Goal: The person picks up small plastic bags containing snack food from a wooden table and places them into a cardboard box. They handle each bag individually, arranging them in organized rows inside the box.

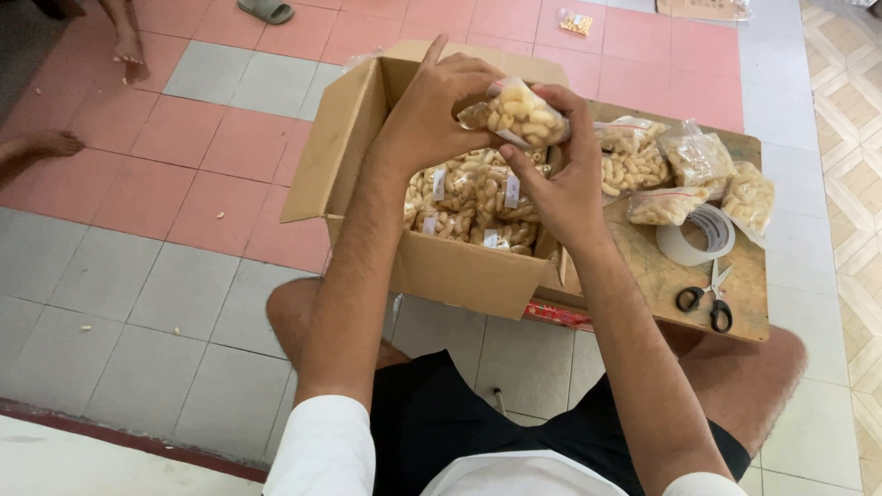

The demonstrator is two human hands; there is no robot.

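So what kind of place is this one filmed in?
Probably a home or small workshop floor used for packing snacks: the person sits on a tiled floor, both hands hold a snack bag over a cardboard box, with tape roll and scissors beside.

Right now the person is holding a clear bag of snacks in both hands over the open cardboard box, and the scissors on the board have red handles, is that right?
Nearly. The scissors have black handles, not red; the head view shows them on the wooden board beside the tape roll. The rest holds: left hand and right hand hold the clear bag of snacks over the open cardboard box.
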